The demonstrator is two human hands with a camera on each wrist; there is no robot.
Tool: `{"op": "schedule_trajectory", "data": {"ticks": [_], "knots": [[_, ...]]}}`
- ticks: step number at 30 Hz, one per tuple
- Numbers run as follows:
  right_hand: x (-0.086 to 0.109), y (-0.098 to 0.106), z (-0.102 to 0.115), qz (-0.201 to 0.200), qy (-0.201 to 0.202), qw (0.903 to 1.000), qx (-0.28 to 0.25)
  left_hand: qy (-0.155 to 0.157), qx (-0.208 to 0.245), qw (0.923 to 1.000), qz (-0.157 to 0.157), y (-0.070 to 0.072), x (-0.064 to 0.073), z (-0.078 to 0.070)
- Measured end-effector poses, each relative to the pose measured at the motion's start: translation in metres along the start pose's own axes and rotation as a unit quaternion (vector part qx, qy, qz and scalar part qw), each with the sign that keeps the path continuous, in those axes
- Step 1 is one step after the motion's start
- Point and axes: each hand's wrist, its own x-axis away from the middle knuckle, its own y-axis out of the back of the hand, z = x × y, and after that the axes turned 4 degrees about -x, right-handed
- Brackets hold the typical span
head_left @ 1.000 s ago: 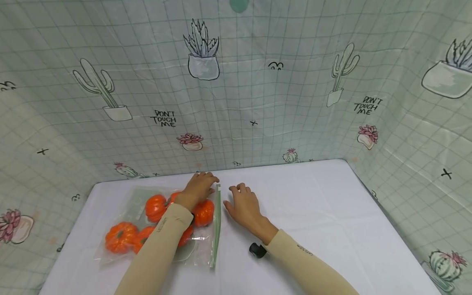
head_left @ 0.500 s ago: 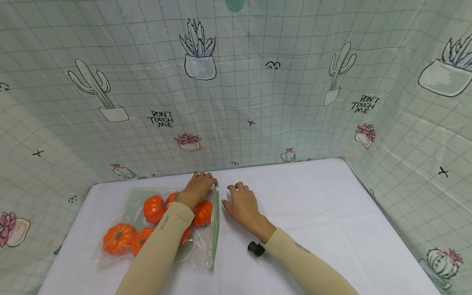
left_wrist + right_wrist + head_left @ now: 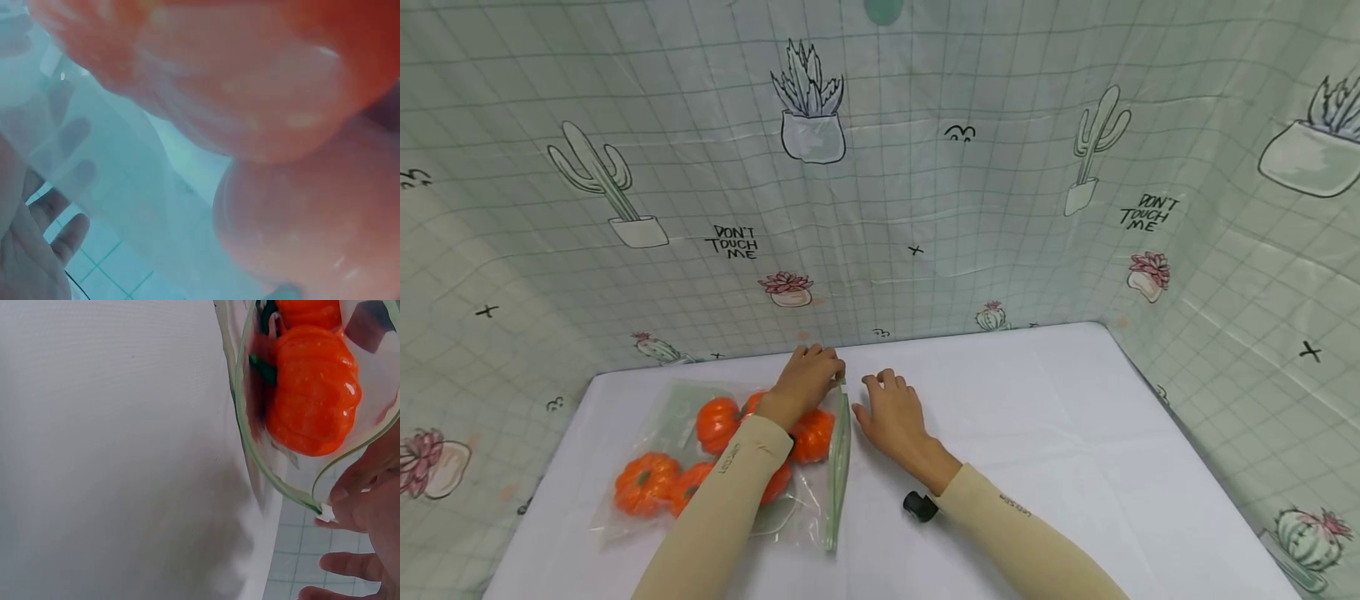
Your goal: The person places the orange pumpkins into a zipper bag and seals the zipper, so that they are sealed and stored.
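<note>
A clear zip bag (image 3: 801, 517) with a green-edged mouth lies on the white table, holding several glossy orange pumpkins (image 3: 647, 483). My left hand (image 3: 801, 385) reaches over the bag and pinches the far corner of its mouth. In the right wrist view, the left thumb and finger meet at a small white slider (image 3: 326, 512), and the mouth gapes before a pumpkin (image 3: 315, 390) with a green stem. Pumpkins (image 3: 312, 206) fill much of the left wrist view behind the plastic. My right hand (image 3: 895, 417) holds nothing, its fingers loosely bent, just right of the bag's mouth.
A black wrist camera (image 3: 919, 506) hangs under the right wrist. Bare white table (image 3: 1037, 433) extends to the right of the hands. A gridded curtain (image 3: 880, 200) with cactus drawings stands behind the table and along its sides.
The left fingers have come onto the far corner of the bag's mouth and pinch it. The green-edged mouth bows wider than before. The right hand has hardly moved.
</note>
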Motion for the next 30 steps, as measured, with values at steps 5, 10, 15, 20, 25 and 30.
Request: {"op": "schedule_trajectory", "data": {"ticks": [5, 10, 15, 20, 25, 30], "knots": [[-0.002, -0.001, 0.004, -0.007, 0.005, 1.0, -0.003, -0.005, -0.008, 0.9997, -0.023, 0.0, 0.003, 0.002], [-0.006, -0.005, 0.007, -0.003, 0.001, 0.9999, -0.013, -0.011, -0.02, 0.9991, -0.035, -0.001, 0.005, 0.005], [-0.009, -0.011, 0.009, -0.003, -0.004, 0.9995, -0.032, -0.02, -0.032, 0.9985, -0.04, 0.0, 0.005, 0.005], [-0.013, -0.016, 0.01, -0.015, -0.007, 0.9983, -0.055, -0.023, -0.031, 0.9982, -0.046, 0.002, 0.006, 0.005], [-0.016, -0.023, 0.01, -0.025, -0.009, 0.9968, -0.075, -0.026, -0.033, 0.998, -0.046, 0.003, 0.008, 0.006], [-0.017, -0.026, 0.011, -0.035, -0.008, 0.9952, -0.091, -0.025, -0.038, 0.998, -0.043, 0.002, 0.007, 0.007]]}}
